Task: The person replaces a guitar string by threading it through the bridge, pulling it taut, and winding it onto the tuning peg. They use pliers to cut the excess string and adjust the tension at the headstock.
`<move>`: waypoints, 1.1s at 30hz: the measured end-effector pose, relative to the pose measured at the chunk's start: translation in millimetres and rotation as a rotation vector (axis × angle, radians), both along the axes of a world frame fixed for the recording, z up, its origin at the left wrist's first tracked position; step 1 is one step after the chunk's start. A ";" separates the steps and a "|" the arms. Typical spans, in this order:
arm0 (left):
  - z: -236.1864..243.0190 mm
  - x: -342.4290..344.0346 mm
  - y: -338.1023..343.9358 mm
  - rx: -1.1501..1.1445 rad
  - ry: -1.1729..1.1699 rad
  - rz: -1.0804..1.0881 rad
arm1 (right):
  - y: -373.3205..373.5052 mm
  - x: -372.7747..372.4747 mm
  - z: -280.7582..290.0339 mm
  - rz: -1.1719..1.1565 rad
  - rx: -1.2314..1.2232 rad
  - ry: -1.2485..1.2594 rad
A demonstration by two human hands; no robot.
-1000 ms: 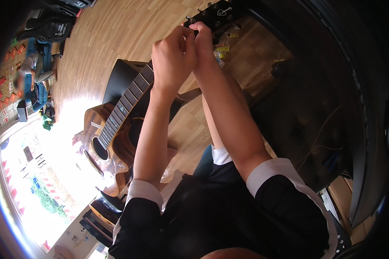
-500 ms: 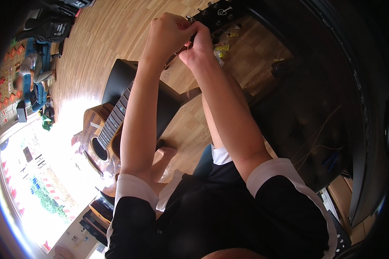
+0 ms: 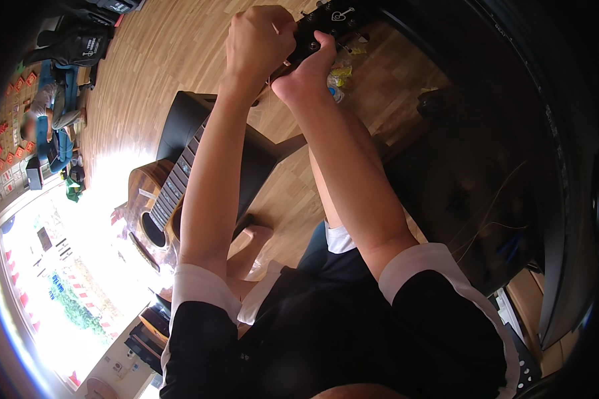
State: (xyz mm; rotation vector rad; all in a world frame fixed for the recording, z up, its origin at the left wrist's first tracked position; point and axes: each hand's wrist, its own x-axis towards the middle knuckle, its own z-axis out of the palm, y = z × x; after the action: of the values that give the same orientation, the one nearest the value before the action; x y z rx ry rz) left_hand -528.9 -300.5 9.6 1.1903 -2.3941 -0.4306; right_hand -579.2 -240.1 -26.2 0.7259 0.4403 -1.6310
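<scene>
Both arms stretched far ahead, elbows nearly straight, hands close together at the flat black headstock (image 3: 321,24) with metal tuning posts. Glossy brown wooden acoustic guitar (image 3: 140,205) lies to the left, its dark fretted neck (image 3: 174,188) running far and right beneath the left forearm. Left hand (image 3: 261,41) back-up, wrist bent, fingers curled by the headstock's left edge; tips hidden, cannot tell what they pinch. Right hand (image 3: 307,72) palm-up, thumb along the headstock; other fingers hidden, grip uncertain.
</scene>
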 end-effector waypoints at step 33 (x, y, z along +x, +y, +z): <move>12.0 -24.4 -9.4 -0.137 0.231 -0.226 | -1.2 -3.7 2.3 0.083 -0.013 0.049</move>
State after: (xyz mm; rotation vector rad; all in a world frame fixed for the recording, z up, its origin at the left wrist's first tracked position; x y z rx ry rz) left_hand -553.2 -310.0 21.6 0.7699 -2.3204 -0.4404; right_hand -582.9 -241.4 -23.9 0.6507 0.4886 -1.5751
